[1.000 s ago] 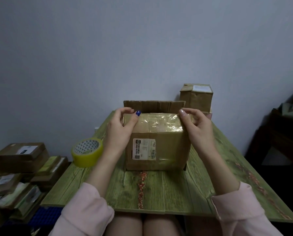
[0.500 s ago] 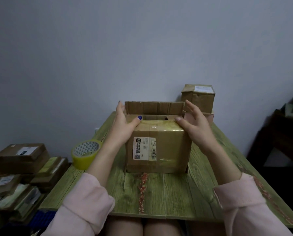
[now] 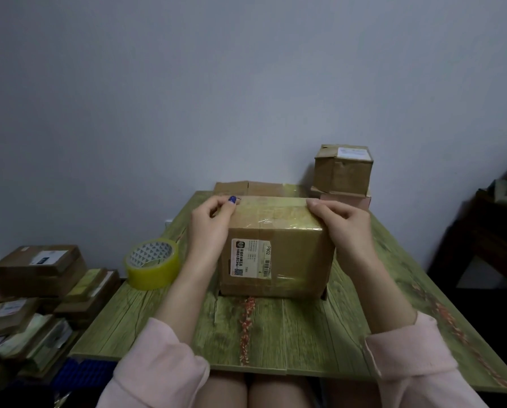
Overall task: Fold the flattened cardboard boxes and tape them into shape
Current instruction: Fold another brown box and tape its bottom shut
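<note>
A brown cardboard box with a white shipping label stands upright in the middle of the green table. Its near top flap lies folded down flat, and the far flap still stands up behind it. My left hand grips the box's upper left edge, thumb on top. My right hand grips the upper right edge in the same way. A roll of yellow tape lies on the table to the left of the box, apart from my hands.
A taped cardboard box sits on a pinkish box at the table's back right. Stacks of flattened boxes lie on the floor at the left. Dark furniture stands to the right.
The near top flap has gone from partly raised to folded flat over the opening. Both hands moved from the sides onto the top corners, and the view has tilted down.
</note>
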The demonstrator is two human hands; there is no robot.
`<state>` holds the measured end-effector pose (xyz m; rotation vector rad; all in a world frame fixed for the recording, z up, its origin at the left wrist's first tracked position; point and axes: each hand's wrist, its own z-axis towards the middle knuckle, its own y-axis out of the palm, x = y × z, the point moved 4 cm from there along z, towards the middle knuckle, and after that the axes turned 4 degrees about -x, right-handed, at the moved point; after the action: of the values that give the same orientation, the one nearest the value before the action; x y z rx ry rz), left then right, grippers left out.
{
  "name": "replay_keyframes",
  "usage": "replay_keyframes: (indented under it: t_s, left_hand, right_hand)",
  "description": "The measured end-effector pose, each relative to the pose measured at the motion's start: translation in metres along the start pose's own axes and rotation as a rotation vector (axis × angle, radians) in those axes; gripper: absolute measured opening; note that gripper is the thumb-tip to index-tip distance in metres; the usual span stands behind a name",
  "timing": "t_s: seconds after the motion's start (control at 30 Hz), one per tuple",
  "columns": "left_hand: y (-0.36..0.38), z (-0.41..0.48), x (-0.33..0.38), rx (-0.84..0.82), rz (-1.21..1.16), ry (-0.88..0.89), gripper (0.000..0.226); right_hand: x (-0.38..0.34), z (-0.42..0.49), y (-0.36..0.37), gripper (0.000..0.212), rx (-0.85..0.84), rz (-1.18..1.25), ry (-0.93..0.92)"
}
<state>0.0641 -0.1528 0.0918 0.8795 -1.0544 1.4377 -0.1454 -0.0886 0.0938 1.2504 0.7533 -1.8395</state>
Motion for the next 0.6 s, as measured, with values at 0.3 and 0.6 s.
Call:
replay_keyframes:
  t_s: [0.3,0.6]
  left_hand:
    - [-0.012,-0.027,0.002,-0.022,-0.179,0.193,0.059]
    - [0.004,-0.077,-0.071,-0.081,-0.083,0.122,0.072]
  right_hand:
    - [-0.005,-0.035,-0.012,0.060,0.008,0.152,-0.177]
    - [0.060,-0.080,-0.012,0.044,-0.021,-0.270,-0.211]
